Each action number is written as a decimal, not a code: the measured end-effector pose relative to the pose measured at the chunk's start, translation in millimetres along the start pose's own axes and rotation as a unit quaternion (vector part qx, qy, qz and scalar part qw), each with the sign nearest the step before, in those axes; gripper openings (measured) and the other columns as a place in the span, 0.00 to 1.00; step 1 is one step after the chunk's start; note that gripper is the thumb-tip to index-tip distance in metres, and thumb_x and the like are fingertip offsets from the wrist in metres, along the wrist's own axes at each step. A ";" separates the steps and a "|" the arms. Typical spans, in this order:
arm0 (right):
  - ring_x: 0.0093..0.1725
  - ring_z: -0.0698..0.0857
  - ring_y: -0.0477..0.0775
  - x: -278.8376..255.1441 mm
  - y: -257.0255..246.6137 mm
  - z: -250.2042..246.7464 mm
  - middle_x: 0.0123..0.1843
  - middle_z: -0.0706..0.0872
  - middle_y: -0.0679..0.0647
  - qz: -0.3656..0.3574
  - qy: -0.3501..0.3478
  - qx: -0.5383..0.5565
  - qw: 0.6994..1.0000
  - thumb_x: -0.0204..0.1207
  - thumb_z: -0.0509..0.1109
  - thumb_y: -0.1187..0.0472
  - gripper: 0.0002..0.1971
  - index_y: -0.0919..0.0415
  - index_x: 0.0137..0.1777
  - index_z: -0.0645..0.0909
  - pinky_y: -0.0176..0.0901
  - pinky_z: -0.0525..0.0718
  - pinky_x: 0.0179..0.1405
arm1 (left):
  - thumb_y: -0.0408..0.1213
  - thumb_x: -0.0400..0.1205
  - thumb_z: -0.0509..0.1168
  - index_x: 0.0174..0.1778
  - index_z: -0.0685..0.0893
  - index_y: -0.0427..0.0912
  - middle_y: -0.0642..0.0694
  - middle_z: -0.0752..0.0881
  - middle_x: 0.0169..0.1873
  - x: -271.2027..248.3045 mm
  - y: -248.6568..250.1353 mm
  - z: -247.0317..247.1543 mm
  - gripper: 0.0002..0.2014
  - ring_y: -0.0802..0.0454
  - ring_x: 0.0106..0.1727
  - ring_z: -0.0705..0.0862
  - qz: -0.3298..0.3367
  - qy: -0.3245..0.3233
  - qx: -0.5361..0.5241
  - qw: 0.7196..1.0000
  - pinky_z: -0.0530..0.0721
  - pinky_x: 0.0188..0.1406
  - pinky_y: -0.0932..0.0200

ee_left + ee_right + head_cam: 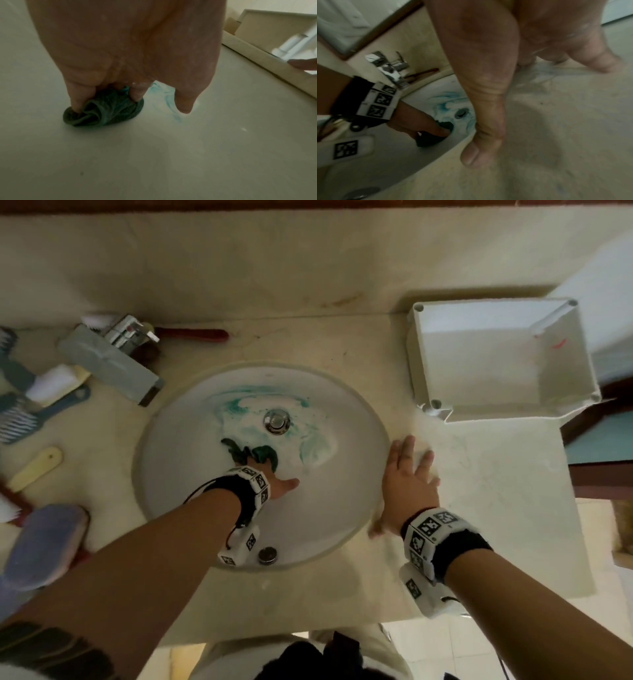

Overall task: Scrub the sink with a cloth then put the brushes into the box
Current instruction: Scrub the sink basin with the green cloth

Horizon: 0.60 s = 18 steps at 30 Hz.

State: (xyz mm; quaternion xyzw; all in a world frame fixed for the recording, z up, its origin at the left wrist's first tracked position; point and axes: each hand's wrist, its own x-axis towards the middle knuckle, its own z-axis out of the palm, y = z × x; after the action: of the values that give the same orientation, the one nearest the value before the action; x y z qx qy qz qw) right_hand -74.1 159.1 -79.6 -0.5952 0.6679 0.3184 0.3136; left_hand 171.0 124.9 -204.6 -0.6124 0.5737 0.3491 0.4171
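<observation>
Scrubbing stage, as I read it: my left hand point(274, 484) bunches 1 dark green cloth point(104, 109) in curled fingers, pressed on the sink point(356, 419) bowl just short of the drain point(276, 421). Right hand point(407, 484) lies flat, fingers spread, holding nothing, on the countertop point(496, 491) at the rim. Risk: teal cleaner streaks point(246, 402) look slick, so cloth could skid. Count: 1 white box point(496, 354), empty; approx. 6 brushes point(20, 412) left of the sink, none boxed; 1 tap point(130, 333).

Dim, soft light; wrist views blurred; edges distorted.
</observation>
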 end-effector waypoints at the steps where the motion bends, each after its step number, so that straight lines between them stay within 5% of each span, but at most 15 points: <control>1: 0.81 0.34 0.79 -1.0 -0.1 -1.5 0.81 0.22 0.65 -0.005 0.006 -0.016 1.000 0.50 0.88 0.41 0.82 0.67 0.80 0.22 0.76 0.57 0.78 | 0.78 0.74 0.46 0.85 0.42 0.41 0.36 0.42 0.84 -3.4 5.1 5.3 0.54 0.35 0.84 0.44 0.003 -0.005 -0.007 1.000 0.45 0.83 0.42; 8: 0.84 0.37 0.71 28.4 -20.6 -61.8 0.85 0.30 0.60 -0.146 0.098 -0.068 0.982 0.60 0.83 0.40 0.71 0.60 0.85 0.30 0.67 0.54 0.81 | 0.74 0.78 0.45 0.85 0.42 0.41 0.35 0.43 0.84 -15.4 7.9 12.8 0.49 0.34 0.84 0.47 -0.043 -0.044 -0.060 0.996 0.48 0.83 0.41; 18: 0.84 0.35 0.70 103.4 -27.5 -128.5 0.86 0.28 0.52 -0.112 0.059 -0.051 0.991 0.70 0.76 0.41 0.61 0.46 0.84 0.29 0.72 0.53 0.81 | 0.74 0.77 0.46 0.85 0.39 0.46 0.37 0.37 0.84 -0.8 -23.2 -13.1 0.49 0.36 0.84 0.37 -0.076 0.008 -0.135 0.988 0.39 0.82 0.39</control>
State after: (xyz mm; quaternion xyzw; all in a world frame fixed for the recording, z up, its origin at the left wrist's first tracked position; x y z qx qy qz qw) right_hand -61.6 -7.5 -86.4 -0.6990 0.5976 0.2790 0.2765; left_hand 193.3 113.2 -195.9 -0.7079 0.4762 0.3858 0.3511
